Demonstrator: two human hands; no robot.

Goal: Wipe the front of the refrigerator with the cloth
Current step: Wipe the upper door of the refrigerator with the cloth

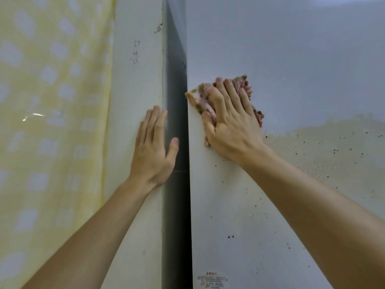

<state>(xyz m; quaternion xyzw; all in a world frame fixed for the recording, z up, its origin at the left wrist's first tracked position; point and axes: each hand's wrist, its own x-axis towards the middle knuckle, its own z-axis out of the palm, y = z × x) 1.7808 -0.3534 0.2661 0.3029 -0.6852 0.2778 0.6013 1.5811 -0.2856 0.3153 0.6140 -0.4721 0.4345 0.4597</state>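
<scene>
Right hand lies flat on the cloth, fingers nearly straight and spread, pressing it against the refrigerator front. Thumb sits along the cloth's lower left edge. No curled grip, just a flat press.

The cloth is pink with green-brown patches, bunched under the palm. It is on the door right at its left edge, and one corner pokes just past that edge.

Left hand is also open, holding nothing. Its fingers are straight and together, flat on the white wall beside the fridge. The thumb sticks out over the dark strip between wall and door.

The door is pale and glossy, with scattered dark specks below and right of the cloth. A small printed label sits low on the door near the left edge; its text is too small to read.

Faint handwritten numbers show on the wall above the left hand. A yellow curtain with white patches hangs far left, next to the wall.
</scene>
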